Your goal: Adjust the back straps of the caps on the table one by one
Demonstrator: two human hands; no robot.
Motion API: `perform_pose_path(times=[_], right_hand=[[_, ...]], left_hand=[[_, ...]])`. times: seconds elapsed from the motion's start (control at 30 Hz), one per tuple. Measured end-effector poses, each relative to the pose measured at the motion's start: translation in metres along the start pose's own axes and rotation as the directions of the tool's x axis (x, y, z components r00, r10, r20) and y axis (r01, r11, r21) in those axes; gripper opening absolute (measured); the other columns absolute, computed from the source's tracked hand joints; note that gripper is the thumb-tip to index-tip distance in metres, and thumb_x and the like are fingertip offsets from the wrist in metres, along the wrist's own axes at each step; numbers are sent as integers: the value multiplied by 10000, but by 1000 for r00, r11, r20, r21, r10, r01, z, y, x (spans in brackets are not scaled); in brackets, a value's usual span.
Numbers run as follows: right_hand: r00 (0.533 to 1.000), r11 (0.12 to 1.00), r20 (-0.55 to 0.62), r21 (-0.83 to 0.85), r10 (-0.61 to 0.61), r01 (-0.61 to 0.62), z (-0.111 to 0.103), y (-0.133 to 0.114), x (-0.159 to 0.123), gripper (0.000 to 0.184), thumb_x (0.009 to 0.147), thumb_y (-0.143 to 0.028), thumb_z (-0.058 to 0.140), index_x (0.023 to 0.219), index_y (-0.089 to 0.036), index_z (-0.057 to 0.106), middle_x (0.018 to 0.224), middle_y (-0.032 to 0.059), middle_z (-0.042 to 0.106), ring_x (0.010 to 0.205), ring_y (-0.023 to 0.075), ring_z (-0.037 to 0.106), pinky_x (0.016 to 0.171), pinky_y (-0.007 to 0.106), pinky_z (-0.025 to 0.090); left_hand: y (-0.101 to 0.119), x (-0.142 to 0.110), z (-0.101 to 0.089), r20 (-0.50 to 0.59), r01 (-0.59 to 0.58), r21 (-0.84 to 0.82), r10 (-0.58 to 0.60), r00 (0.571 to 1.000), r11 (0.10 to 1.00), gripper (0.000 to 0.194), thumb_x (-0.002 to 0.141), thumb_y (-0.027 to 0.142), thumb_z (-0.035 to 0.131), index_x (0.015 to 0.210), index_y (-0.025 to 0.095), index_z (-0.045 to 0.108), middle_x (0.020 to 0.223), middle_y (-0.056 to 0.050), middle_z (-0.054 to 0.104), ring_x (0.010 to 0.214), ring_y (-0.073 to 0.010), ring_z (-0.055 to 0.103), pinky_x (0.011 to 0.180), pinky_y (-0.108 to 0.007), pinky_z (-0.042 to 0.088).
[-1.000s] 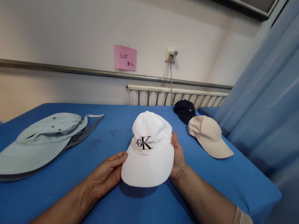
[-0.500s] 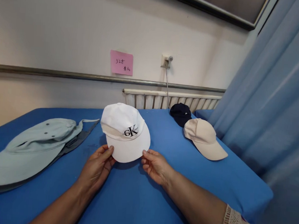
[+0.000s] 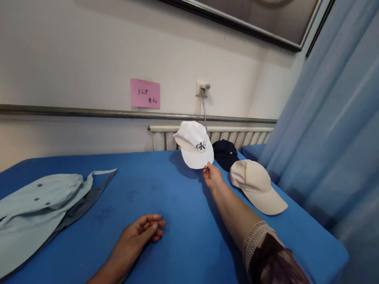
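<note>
My right hand (image 3: 212,174) pinches the brim edge of a white baseball cap (image 3: 193,143) with black "CK"-like lettering. The cap is held over the far part of the blue-covered table (image 3: 177,227), its shadow falling on the cover to the left. Lower down, my left hand (image 3: 144,230) hovers above the cover, fingers loosely curled but apart, holding nothing. Just right of the white cap lies a dark navy cap (image 3: 225,154). A beige cap (image 3: 254,183) rests nearer, beside my right forearm.
At the left a pale blue-green cap (image 3: 35,209) overlaps a dark grey one (image 3: 83,206). A radiator (image 3: 159,140) and a metal rail (image 3: 81,112) run along the wall behind. A blue curtain (image 3: 335,139) hangs at the right; a plugged-in cord (image 3: 204,110) drops behind the table.
My left hand has let go of the white cap and drawn back. My right hand has carried the cap away from me and to the right, near the navy cap. The view has tilted upward.
</note>
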State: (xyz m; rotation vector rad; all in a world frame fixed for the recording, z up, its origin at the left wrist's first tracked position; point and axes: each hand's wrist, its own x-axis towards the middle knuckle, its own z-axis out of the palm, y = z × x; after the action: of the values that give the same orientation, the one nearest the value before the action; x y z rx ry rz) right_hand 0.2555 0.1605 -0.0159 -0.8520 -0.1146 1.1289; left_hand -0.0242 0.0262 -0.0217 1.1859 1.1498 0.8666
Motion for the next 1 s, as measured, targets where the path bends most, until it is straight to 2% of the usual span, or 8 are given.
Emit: perform_pose_path(times=[0.1,0.13,0.27,0.5,0.63,0.77,0.87,1.0], right_hand=[[993,1000,-119,-21,-17,14,1,5,32,43,946,-118,541,929,-148,567,723,-22,602,631,72,595,535,145,492],[988,999,-153,-31,-19,14,0,7,39,61,957,-148,537,1002,-142,578,809,2,629,694,89,617,582,179,521],[977,997,-215,-77,-8,-9,-5,16,56,312,945,-324,589,1207,-155,573,1167,86,616,960,199,640,801,385,566],[980,992,-197,-110,35,-57,-8,13,60,351,942,-344,591,1242,-165,563,1237,97,591,1041,228,620,867,437,544],[975,990,-221,-124,35,-64,-7,12,60,304,943,-327,593,1193,-154,581,1146,79,623,937,192,644,782,375,570],[968,990,-250,-136,12,-48,-7,15,60,73,893,-127,592,965,-127,577,774,3,621,600,95,603,559,228,553],[964,991,-265,-134,-17,-20,-7,15,61,148,806,-23,573,857,-156,530,634,-40,560,513,80,571,523,205,551],[958,991,-284,-135,-48,9,-8,16,61,208,737,12,563,819,-172,509,595,-51,538,507,90,579,524,214,569]], left_hand=[[-2,1,-3,12,11,34,-11,1000,999,450,696,506,755,979,165,676,934,-88,740,775,-191,664,723,-306,543],[-2,1,-3,16,14,40,-14,1000,999,450,701,515,748,978,167,677,933,-87,739,773,-191,661,727,-309,542],[-3,2,-5,14,27,47,-27,1000,999,458,686,527,754,963,170,684,912,-86,736,765,-203,660,732,-326,540],[-1,2,-4,-5,28,82,-28,1000,996,415,682,511,762,940,192,698,887,-78,740,749,-213,658,742,-334,534],[1,0,-4,-13,32,80,-31,999,996,404,668,504,775,923,199,704,858,-70,738,727,-211,651,739,-337,534],[0,0,-5,7,28,75,-29,1000,997,408,691,517,763,942,203,697,869,-63,734,743,-205,646,749,-332,532],[-1,0,-5,13,31,81,-32,999,996,409,705,524,753,948,199,697,888,-68,734,758,-204,644,751,-328,531],[-3,2,-6,26,26,79,-28,999,997,404,712,518,748,953,198,701,889,-74,738,753,-203,643,737,-325,531]])
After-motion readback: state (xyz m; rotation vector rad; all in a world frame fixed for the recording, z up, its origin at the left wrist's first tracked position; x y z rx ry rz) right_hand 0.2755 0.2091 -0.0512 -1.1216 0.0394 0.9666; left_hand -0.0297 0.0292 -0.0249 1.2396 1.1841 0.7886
